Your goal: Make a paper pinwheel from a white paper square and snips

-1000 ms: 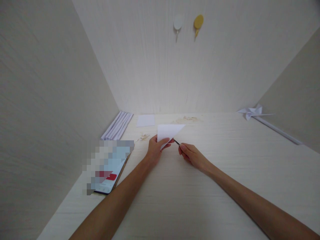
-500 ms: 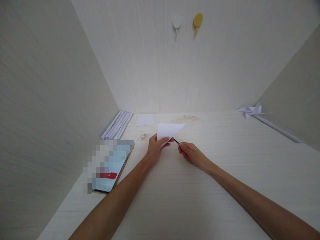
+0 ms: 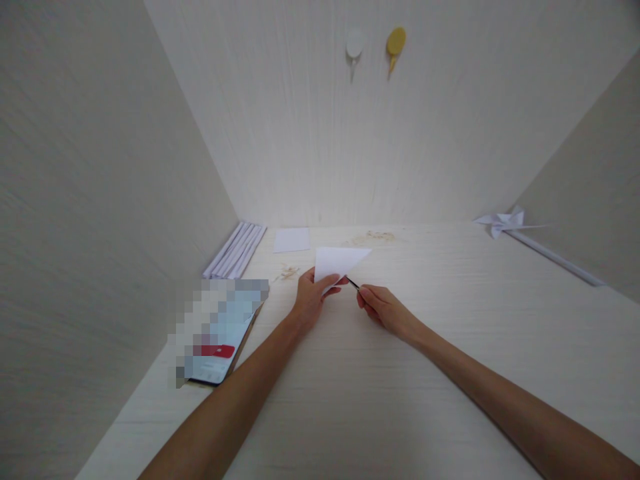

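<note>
Left hand (image 3: 311,301): fingers pinch the lower corner of the folded paper (image 3: 339,261), held above the tabletop (image 3: 425,347); right hand (image 3: 383,309), at 3 o'clock: fingers closed on a thin dark pen (image 3: 353,284), tip near the paper.

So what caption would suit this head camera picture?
Left hand holds a folded white paper triangle while right hand pinches a thin dark tool beside it.

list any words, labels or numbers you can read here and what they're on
None can be read.
Phone screen lying left of the left hand: pixelated, its red button shows no legible text.
White folded paper triangle held by the left hand: blank.
Small white paper square on the pale wooden desk: blank.
</note>
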Demonstrator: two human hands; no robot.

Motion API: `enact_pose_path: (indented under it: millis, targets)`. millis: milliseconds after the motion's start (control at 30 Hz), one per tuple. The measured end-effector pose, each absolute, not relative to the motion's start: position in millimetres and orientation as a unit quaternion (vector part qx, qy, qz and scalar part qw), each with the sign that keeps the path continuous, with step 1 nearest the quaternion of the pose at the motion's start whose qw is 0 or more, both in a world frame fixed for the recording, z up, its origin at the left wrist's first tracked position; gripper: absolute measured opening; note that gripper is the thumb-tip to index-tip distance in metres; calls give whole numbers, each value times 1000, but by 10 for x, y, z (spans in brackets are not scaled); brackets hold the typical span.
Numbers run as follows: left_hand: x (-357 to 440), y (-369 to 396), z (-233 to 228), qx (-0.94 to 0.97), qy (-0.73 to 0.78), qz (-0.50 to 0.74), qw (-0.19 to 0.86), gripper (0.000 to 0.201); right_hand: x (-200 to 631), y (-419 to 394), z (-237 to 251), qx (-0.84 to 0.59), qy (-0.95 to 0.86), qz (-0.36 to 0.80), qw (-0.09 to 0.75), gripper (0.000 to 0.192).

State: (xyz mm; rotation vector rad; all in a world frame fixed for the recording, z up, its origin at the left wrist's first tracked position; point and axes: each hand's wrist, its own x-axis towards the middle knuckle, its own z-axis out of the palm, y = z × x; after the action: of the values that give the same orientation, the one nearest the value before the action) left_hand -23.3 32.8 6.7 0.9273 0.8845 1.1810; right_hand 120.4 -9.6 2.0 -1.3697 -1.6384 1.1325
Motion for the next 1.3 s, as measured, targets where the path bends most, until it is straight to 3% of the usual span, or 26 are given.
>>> enact_pose_path:
  millis: [233,1300]
  targets:
    - [-231,326,68,407,389,514,647,21,1201,-100,46,-538,-654,403,346,33]
    - [-246,347,56,413,386,503,654,22,1231,-102,44,-498,-609,499,363,36]
